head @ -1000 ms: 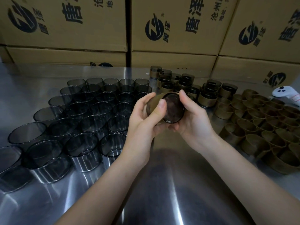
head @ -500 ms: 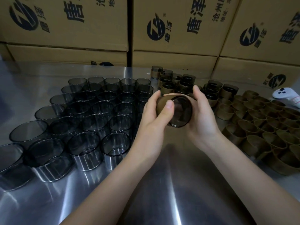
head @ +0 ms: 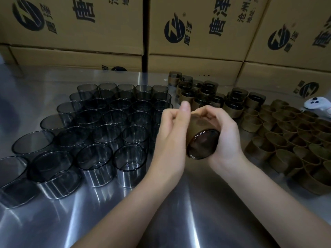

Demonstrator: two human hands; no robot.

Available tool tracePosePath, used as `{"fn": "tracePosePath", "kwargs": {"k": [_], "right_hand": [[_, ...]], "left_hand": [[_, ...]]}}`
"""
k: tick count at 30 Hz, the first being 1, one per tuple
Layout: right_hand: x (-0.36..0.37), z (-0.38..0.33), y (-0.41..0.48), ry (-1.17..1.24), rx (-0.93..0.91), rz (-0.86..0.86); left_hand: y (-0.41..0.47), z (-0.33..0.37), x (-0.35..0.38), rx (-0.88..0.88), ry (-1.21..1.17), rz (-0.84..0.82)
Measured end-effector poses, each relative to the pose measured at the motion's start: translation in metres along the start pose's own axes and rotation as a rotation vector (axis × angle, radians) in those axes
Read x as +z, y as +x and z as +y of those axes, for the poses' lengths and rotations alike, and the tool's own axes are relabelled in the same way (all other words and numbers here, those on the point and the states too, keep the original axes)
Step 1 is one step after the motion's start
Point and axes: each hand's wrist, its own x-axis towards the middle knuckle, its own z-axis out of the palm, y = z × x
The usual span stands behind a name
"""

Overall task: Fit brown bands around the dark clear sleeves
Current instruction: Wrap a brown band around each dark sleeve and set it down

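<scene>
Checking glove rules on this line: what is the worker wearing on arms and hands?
Nothing visible: the left grip and right grip are bare hands, with no gloves, rings or watch. The left forearm and right forearm show no sleeves.

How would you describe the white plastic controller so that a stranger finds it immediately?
On the shiny steel table, look right to the field of loose brown bands. At its far right corner lies the white plastic controller; it alone is white, with dark round buttons, among brown rings.
</scene>
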Motion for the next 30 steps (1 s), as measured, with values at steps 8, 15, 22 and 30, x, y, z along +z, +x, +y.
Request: {"fn": "tracePosePath", "kwargs": {"k": [8,15,22,30], "right_hand": [[0.01,0.004,-0.008,-0.043,-0.124,-0.075],[0.009,-0.006,-0.006,0.086,0.021,-0.223],[0.007,-0.006,-0.008,0.169,-0.011,-0.166],[0.009,-0.006,-0.006,0.034,-0.049,-0.094]], "left_hand": [[-0.001,0.001,-0.001,0.096,0.061,0.141],[-0.001,0.002,-0.003,0.19,-0.036,0.096],[-0.002,0.0,-0.002,0.25,0.024,-0.013],[-0.002,-0.003,-0.004,0.234,0.055,0.019]]}}
